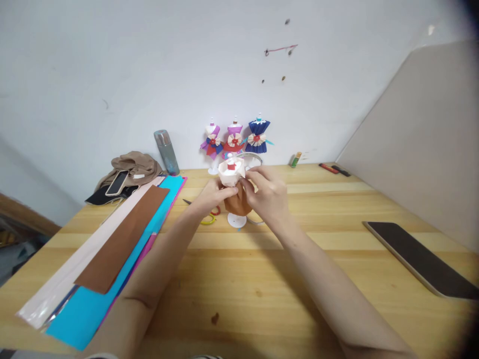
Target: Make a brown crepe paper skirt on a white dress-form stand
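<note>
A small white dress form point(236, 221) stands on its round base between my hands. It wears a paper dress with a cream top point(229, 175) and a brown skirt point(235, 204), and a red band is at its neck. My left hand point(214, 195) is closed around the waist from the left, its thumb across the front. On the right side, my right hand point(267, 192) pinches the paper at the waist between thumb and finger. Scissors point(207, 218) with yellow and red handles lie behind my left wrist, partly hidden. A pale ring-shaped thing point(256, 158) shows behind the form.
Three dressed forms point(235, 138) stand by the wall. On the left lie brown paper point(123, 239), blue paper point(80, 319), a flask point(167, 153), a phone point(117, 183) and brown cloth point(140, 164). A glue stick point(295, 159), markers point(329, 168) and a dark flat device point(419, 259) are right.
</note>
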The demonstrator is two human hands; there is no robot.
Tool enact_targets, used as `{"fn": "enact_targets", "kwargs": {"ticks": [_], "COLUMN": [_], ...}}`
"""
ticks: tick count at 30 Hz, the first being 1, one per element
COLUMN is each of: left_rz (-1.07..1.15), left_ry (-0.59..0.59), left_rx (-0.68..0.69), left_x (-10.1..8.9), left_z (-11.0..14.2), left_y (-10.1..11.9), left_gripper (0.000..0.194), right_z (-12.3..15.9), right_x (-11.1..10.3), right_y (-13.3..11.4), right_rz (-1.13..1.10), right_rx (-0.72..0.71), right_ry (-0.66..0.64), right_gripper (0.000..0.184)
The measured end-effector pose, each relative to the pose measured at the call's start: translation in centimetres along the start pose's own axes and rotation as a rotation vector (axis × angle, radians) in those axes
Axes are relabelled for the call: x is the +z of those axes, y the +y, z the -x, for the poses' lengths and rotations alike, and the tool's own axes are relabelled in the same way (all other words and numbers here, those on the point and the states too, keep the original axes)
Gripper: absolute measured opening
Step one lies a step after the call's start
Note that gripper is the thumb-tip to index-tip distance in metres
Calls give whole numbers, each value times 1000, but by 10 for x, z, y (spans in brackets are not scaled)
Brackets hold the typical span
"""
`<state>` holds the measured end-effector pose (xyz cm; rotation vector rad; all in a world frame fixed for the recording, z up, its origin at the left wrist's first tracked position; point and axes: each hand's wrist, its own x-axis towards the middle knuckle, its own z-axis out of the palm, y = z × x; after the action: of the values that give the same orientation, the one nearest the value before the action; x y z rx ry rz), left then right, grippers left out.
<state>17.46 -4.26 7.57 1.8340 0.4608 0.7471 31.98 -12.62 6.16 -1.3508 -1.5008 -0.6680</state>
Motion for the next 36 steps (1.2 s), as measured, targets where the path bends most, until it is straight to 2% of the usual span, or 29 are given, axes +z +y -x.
{"fn": "enact_targets", "kwargs": {"ticks": [7, 12, 15, 21, 24, 27, 30, 36], "left_rz": [4, -12, -32, -122, -185, -276, -341, -260], "left_ry": [17, 43, 3, -42, -16, 59, 107, 126], "left_rx": [-23, -41, -1, 13, 9, -4, 32, 136], "left_x": [0, -1, -3, -9, -9, -8, -9, -13], "left_z": [-1, -1, -2, 1, 4, 6, 6, 2], "left_y": [-12, -16, -11, 7, 12, 15, 14, 6], "left_gripper": [22, 26, 28, 31, 31, 29, 28, 26], "right_z": [1, -2, -3, -2, -1, -1, 0, 0], "right_x": [3, 0, -2, -3, -3, -2, -1, 0], "right_y": [1, 6, 8, 5, 3, 2, 3, 6], "right_rz": [-9, -110, -150, -92, -62, -22, -21, -119], "right_rx": [41, 65, 60, 45, 37, 32, 38, 47], "right_ry": [-20, -38, -49, -5, 2, 6, -8, -32], "right_gripper": [19, 16, 12, 15, 16, 18, 20, 15]}}
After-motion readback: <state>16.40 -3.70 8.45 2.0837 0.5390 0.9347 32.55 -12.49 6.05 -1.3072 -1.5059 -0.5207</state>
